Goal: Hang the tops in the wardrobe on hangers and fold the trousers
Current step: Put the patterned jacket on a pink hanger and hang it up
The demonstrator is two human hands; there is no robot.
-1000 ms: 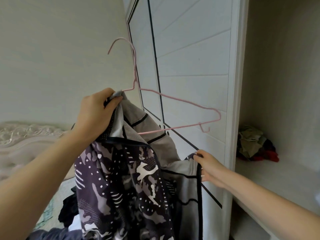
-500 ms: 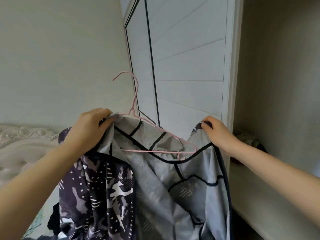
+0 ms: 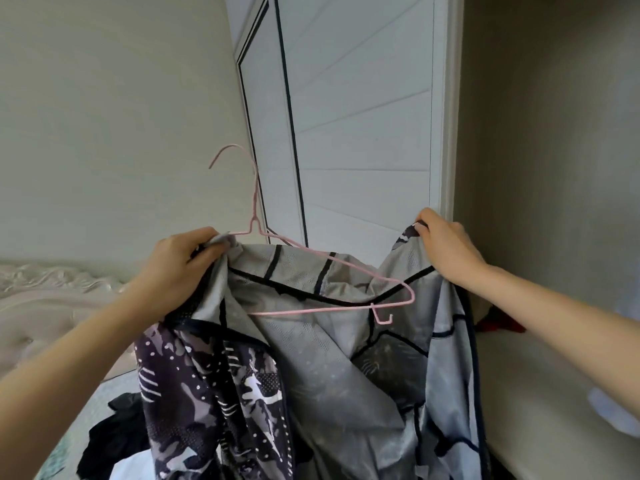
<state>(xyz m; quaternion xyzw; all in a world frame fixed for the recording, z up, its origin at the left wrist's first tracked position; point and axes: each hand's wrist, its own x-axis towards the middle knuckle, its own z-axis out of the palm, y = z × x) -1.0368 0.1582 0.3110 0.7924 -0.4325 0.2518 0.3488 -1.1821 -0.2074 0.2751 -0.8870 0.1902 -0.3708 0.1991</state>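
Readable text, labels, brands, numbers or signs: none found from where I stand. The top [image 3: 304, 368] shows only a print of dots, dashes and camouflage blotches on its dark face (decoration, not lettering), with plain dark piping on its grey mesh side. The wardrobe door [image 3: 363, 133] carries dark trim lines and panel grooves, with no marking on them.

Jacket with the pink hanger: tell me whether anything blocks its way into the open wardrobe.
Nothing visible does. The jacket, gripped by left hand and right hand, hangs just left of the door's edge; the wardrobe opening beyond it is free at that height. No rail in view.
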